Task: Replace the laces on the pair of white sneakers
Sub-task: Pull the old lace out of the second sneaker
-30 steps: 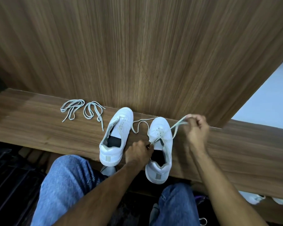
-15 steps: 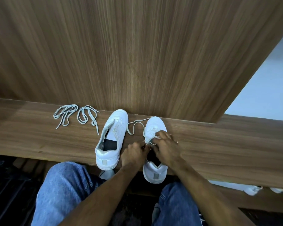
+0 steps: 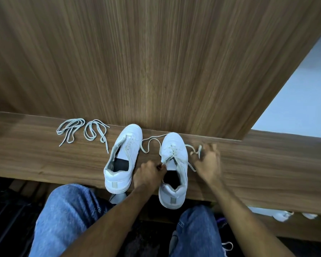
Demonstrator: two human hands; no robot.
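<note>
Two white sneakers stand side by side on a wooden ledge (image 3: pixel 267 164), toes toward the wall. The left sneaker (image 3: pixel 121 160) has no lace in it. The right sneaker (image 3: pixel 173 164) is partly laced near the toe with a pale lace (image 3: pixel 150 143) that trails off both sides. My left hand (image 3: pixel 148 175) pinches the lace at the shoe's left eyelet row. My right hand (image 3: pixel 208 164), blurred, is beside the shoe's right side and holds the other lace end. Two loose laces (image 3: pixel 82 132) lie coiled at the ledge's left.
A wood-panelled wall (image 3: pixel 156 62) rises directly behind the shoes. My knees in blue jeans (image 3: pixel 67 216) sit below the ledge's front edge. Other white shoes (image 3: pixel 282 215) rest under the ledge at the lower right. A pale floor shows at the far right.
My right hand has left the shoe's tongue and swung out to the right, drawing the lace end with it. My left hand stays at the eyelets.
</note>
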